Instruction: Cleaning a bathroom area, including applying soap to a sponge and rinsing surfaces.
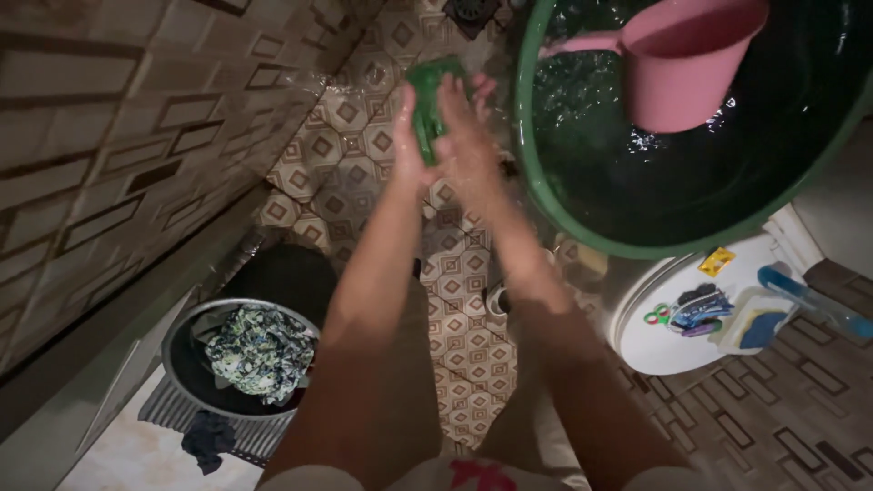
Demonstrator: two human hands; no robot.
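Both arms reached forward over the patterned brown-and-cream tiled floor (pixel 473 350), and the two hands met around a small green rectangular object, seemingly a bar of soap or a sponge (pixel 431 102). The left hand (pixel 406 136) pressed against the object's left side with its fingers curled around it. The right hand (pixel 466 136) lay against the right side and front, fingers stretched upward over it, so that the green object was clamped between the two palms with only its top and part of its face showing. The hands were blurred, and their skin looked wet.

Just right of the hands stood a large round green plastic tub filled with dark water (pixel 546 195). A pink plastic dipper with a straight handle (pixel 677 59) floated or rested in that water, its handle pointing left toward the hands but apart from them.

At lower left a round grey metal basin (pixel 182 373) sat on the floor, holding a crumpled floral-print cloth (pixel 259 350). A dark blue rag (pixel 207 438) lay just below the basin. At right, a white toilet lid (pixel 664 350) carried a yellow clip (pixel 716 262), a bundle of coloured hair ties and clips (pixel 693 309) and a white soap dish with a blue insert (pixel 755 323). A brown tiled wall (pixel 118 136) filled the left side.
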